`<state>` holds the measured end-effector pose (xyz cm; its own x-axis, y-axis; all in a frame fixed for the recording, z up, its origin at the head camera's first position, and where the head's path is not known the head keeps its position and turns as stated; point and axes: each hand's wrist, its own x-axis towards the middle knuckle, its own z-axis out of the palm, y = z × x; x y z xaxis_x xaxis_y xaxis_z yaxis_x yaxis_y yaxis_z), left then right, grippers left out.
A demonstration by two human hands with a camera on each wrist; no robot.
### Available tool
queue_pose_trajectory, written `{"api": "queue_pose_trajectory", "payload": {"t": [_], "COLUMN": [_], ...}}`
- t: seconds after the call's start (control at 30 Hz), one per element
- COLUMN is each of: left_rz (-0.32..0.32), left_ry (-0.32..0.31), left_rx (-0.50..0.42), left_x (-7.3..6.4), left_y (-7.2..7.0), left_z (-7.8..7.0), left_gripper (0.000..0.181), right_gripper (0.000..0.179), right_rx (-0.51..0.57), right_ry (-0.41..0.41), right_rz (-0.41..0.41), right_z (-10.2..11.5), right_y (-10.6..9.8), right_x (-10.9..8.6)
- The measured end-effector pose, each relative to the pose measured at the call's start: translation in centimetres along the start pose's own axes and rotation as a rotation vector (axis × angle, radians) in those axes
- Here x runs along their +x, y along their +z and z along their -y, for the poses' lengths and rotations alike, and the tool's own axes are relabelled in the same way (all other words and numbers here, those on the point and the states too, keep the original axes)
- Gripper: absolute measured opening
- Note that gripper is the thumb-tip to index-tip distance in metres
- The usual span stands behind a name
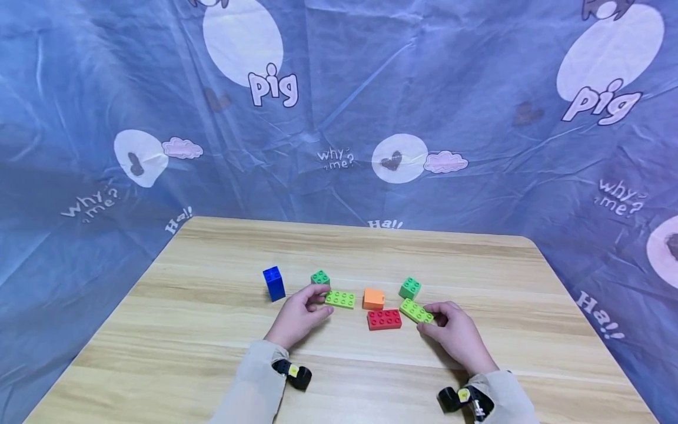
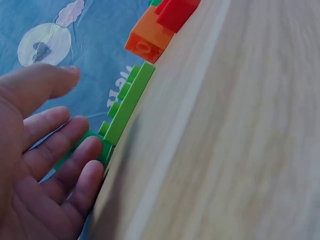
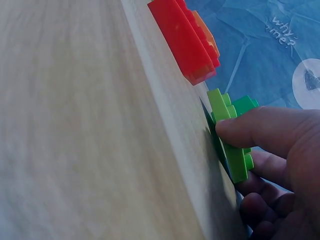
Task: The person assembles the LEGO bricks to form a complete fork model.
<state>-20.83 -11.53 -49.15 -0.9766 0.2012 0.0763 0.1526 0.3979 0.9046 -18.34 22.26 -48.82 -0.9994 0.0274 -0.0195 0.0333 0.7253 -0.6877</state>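
My right hand [image 1: 455,333] pinches a flat lime-green brick [image 1: 415,310] between thumb and fingers. In the right wrist view this lime brick [image 3: 230,142] is tilted, with a dark shadow on the table beneath it. My left hand [image 1: 298,318] lies beside another flat lime-green brick [image 1: 340,300], its fingers loosely bent. The left wrist view shows the thumb apart from that lime brick [image 2: 129,106], with nothing held. Just behind the left fingers sits a small green brick [image 1: 320,277], partly hidden. A second green brick [image 1: 410,287] stands behind the right-hand lime brick.
Between the hands, an orange brick [image 1: 373,298] sits behind a red brick [image 1: 384,319]. A tall blue block [image 1: 274,284] stands upright left of the left hand. The wooden table [image 1: 212,259] ends at a blue printed cloth [image 1: 296,194] hanging behind and around it.
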Motion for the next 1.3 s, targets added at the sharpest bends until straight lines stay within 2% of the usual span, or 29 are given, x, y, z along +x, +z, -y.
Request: {"api": "queue_pose_trajectory", "payload": {"t": [0.3,0.6,0.83,1.03,1.3], "left_rz": [-0.017,0.014,0.033,0.012,-0.013], "left_ry": [-0.017,-0.038,-0.100,-0.119,-0.094], "left_rx": [0.023,0.178,0.236,0.227,0.153], "left_x": [0.6,1.6,2.1,2.2,1.7], "left_y": [0.3,0.5,0.5,0.5,0.3], "left_z": [0.6,0.0,-0.5,-0.3,0.3], "left_gripper": [0.050,0.051,0.048,0.041,0.038], "right_gripper": [0.042,0.041,0.041,0.041,0.041], "right_rx": [0.004,0.001,0.003,0.003,0.013], "right_ry": [-0.008,-0.022,-0.034,-0.033,-0.034], "right_rz": [-0.014,-0.022,-0.037,-0.046,-0.047], "right_z": [0.0,0.1,0.4,0.4,0.1], "right_y": [0.1,0.2,0.2,0.2,0.2], "right_x": [0.0,-0.1,-0.2,-0.2,-0.3]}}
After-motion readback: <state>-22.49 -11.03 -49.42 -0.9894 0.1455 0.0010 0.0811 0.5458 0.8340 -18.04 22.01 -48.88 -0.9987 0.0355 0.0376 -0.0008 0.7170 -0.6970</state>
